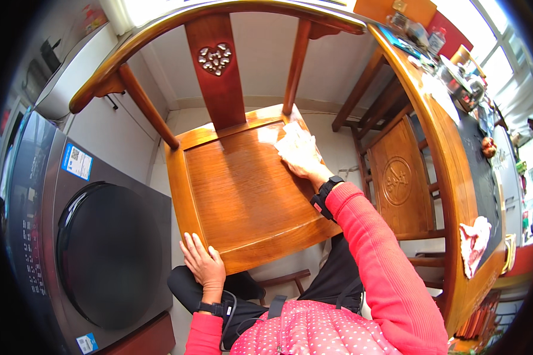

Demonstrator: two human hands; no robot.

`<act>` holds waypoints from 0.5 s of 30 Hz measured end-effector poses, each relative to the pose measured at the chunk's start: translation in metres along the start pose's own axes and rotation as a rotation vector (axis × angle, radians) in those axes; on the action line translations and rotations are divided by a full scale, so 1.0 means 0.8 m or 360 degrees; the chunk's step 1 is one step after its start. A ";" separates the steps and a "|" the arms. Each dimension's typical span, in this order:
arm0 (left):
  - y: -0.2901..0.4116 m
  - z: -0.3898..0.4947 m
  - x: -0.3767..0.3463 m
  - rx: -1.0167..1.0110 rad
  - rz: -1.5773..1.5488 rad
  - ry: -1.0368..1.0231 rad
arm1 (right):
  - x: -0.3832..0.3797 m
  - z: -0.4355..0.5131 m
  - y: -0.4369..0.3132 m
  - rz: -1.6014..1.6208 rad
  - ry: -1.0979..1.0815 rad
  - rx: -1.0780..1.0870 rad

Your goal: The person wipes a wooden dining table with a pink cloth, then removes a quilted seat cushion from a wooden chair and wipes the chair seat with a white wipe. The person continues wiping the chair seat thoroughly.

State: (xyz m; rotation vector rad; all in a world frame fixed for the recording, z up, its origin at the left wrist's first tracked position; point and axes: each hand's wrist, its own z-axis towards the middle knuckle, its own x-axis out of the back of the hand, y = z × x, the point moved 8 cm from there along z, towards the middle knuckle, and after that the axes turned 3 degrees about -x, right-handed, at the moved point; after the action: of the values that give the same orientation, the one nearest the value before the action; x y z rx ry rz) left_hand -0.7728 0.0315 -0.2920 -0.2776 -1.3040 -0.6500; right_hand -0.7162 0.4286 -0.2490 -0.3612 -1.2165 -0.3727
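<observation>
A varnished wooden chair stands before me, with its flat seat (248, 195) tilted to the view and its curved top rail (151, 37) at the back. A heart-shaped carving (215, 59) marks the back splat. My right hand (303, 155) presses a pale, overexposed cloth (295, 135) onto the seat near its back right corner. At the front left corner my left hand (204, 262) lies on the seat edge, holding nothing, its fingers somewhat apart. Each wrist wears a black strap.
On the left stands a dark front-loading washing machine (115, 257) with stickers. A wooden table (444, 177) runs along the right, bearing bottles, clutter and a pink-and-white cloth (474, 246). Another carved wooden chair (399, 182) is partly beneath it. White cabinets (115, 120) are behind the washer.
</observation>
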 end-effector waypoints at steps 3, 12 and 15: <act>0.000 0.001 0.002 0.0000 -0.0016 -0.0004 | -0.029 0.037 0.020 0.0137 -0.0193 -0.0314; 0.002 0.002 0.005 0.0011 -0.0069 -0.0025 | -0.069 0.065 0.031 0.0035 -0.0205 -0.0292; 0.000 0.000 0.006 0.0016 -0.0058 -0.0013 | -0.051 0.043 0.017 -0.0055 -0.0038 0.0002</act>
State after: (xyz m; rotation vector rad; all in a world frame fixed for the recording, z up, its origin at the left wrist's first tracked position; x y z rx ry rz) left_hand -0.7723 0.0305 -0.2870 -0.2491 -1.3226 -0.6738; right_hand -0.7509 0.4599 -0.2783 -0.3445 -1.2477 -0.3985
